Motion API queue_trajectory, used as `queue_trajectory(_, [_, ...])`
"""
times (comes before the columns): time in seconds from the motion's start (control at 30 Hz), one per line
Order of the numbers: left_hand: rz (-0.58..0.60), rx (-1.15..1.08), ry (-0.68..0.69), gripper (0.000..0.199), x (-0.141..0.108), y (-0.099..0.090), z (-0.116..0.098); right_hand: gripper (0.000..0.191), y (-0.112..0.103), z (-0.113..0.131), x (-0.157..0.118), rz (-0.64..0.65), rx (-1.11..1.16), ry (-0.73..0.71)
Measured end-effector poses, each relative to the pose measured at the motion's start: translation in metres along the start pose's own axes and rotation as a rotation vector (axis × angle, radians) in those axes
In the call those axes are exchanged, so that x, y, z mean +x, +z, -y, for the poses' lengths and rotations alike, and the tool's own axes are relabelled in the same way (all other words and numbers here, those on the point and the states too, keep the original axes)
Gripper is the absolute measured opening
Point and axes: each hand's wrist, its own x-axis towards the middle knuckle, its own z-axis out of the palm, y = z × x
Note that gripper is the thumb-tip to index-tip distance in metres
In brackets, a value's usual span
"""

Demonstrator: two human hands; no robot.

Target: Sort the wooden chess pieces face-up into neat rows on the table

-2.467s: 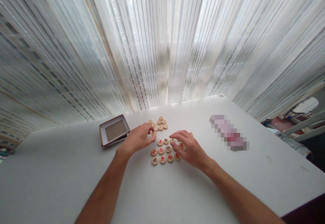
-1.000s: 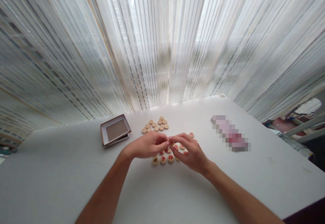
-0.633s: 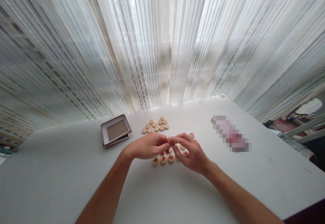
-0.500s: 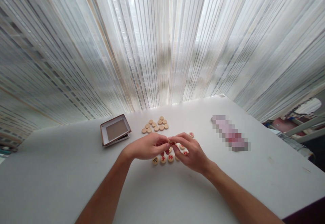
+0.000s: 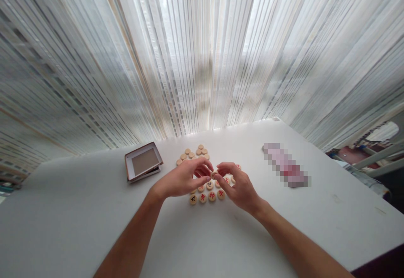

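Observation:
A round wooden xiangqi piece (image 5: 214, 175) is pinched between the thumb and forefinger of my right hand (image 5: 238, 185), raised over the other pieces. On its left side hovers my left hand (image 5: 186, 179), open, thumb and fingers apart and curved, the tips close to that piece. Beneath both hands lie rows of face-up pieces with red or black characters, among them a black-marked piece (image 5: 193, 199) and a red-marked piece (image 5: 211, 196) in the front row. Some of the rows are hidden by my hands.
Behind my left hand, several blank-side-up pieces (image 5: 200, 147) lie in a loose group. An open shallow box (image 5: 143, 160) sits at the back left. To the right is a pixelated pinkish item (image 5: 285, 164). Striped curtains (image 5: 202, 59) hang along the white table's (image 5: 94, 194) far edge.
My left hand's fingers have opened and drawn slightly away from my right hand. The piece between them now shows in the right hand's pinch, and more of the front row is visible.

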Motion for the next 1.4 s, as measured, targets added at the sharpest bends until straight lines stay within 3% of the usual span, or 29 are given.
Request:
queue_trajectory(0.17, [-0.046, 0.103, 0.051, 0.020, 0.001, 0.006, -0.007, 0.018, 0.000, 0.003, 0.003, 0.030, 0.177, 0.147])
queue_trajectory(0.4, [-0.093, 0.164, 0.085, 0.017, 0.002, 0.008, -0.013, 0.020, -0.004, 0.009, 0.004, 0.049, 0.254, 0.233])
queue_trajectory(0.7, [-0.148, 0.189, 0.065, 0.011, 0.004, 0.013, -0.013, 0.022, -0.005, 0.010, 0.006, 0.049, 0.264, 0.250])
queue_trajectory(1.4, [-0.110, 0.116, 0.060, 0.019, 0.003, 0.009, -0.013, 0.019, -0.005, 0.008, 0.006, 0.021, 0.248, 0.209])
